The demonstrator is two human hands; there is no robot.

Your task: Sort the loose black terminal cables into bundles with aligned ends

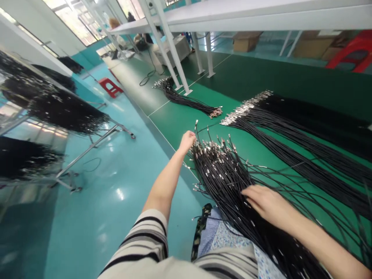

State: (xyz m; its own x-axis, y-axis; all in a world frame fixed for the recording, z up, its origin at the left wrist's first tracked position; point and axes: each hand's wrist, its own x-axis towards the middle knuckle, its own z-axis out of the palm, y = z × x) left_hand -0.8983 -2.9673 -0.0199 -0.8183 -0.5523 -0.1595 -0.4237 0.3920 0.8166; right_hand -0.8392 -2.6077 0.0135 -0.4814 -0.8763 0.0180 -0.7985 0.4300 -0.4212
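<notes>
Head view. One heap of slim black cables with silver metal tips, over lap and green-topped bench; tips uneven, seemingly unfinished. Left hand: fingertips pinching a cable end. Right hand: laid on heap, grip unclear. Beyond: straight black cable bundles, tips lined up, seemingly done.

Gotta be a factory workshop, one full of cables: bundles of black cables with metal ends across a big green tabletop, loads more on wheeled metal racks, plus a shiny teal floor, red plastic stools, cardboard boxes and large windows. Definitely no living room lol.
</notes>
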